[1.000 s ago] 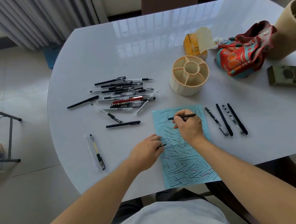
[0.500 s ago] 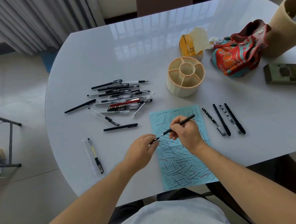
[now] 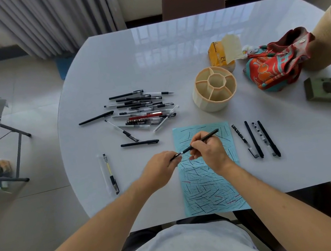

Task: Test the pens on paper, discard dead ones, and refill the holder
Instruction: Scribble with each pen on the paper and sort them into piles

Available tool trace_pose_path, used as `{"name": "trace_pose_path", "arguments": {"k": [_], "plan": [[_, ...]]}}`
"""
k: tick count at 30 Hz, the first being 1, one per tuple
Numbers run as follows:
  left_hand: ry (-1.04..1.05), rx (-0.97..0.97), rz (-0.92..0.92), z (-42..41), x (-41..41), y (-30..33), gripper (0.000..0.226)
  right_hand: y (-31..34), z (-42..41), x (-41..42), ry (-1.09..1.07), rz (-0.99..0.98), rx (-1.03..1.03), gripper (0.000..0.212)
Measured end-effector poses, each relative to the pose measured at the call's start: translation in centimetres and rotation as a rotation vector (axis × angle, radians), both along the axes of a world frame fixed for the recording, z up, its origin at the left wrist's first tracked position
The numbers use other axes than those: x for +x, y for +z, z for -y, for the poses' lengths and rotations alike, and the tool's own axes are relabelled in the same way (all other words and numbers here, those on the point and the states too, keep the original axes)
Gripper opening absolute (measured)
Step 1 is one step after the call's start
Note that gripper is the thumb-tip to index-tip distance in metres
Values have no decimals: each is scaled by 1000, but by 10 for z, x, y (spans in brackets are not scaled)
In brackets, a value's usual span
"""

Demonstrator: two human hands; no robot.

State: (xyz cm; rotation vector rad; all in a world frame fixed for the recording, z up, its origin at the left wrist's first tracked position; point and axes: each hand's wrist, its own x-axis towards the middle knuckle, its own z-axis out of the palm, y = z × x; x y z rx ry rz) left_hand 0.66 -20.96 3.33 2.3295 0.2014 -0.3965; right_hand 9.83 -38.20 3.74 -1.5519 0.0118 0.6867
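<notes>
Right hand (image 3: 208,151) grips a black pen (image 3: 202,141) over scribbled blue paper (image 3: 211,191) — left hand (image 3: 159,168) pinches its cap (image 3: 175,156) at the tip.

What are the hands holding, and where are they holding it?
The right hand holds a black pen round the middle of its barrel. The left hand pinches a small dark piece at the pen's tip, probably its cap.

I see my right hand (image 3: 208,151) holding a black pen (image 3: 202,141) over the scribbled paper (image 3: 209,191); my left hand (image 3: 159,168) pinches its cap (image 3: 175,156).
</notes>
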Motion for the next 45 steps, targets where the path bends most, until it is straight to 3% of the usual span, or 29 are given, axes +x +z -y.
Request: {"name": "trace_pose_path", "arguments": {"k": [5,12,15,19,24,27,31,35,38,41,45], "plan": [[9,-23,-18,-2,2,10,21,-2,-15,-9,199,-34,-33,13],[112,-65,-156,-31,-19,6,24,-7,-55,-13,419,30,-184,15],[233,22,-217,-47,-30,1,33,-12,-80,-1,421,71,-300,25],[383,247,-273,-71,-56,-9,45,-24,-116,18,353,437,-500,17],[515,302,-379,-88,-84,-24,36,-43,-149,17,824,770,-759,34],[554,299,-403,-92,-88,-29,25,-49,-153,14,887,836,-813,36],[593,299,-442,-98,-85,-34,16,-49,-133,19,785,670,-755,32],[608,353,-454,-101,-81,-34,30,-46,-85,20,482,407,-603,9],[454,399,-279,-89,-71,-29,31,-43,-49,14,240,115,-417,4],[276,251,-94,-61,-44,-21,22,-41,-26,5,100,-97,-240,11],[60,27,-102,-16,-3,-13,34,-38,-6,-8,43,-196,-108,23]]}}
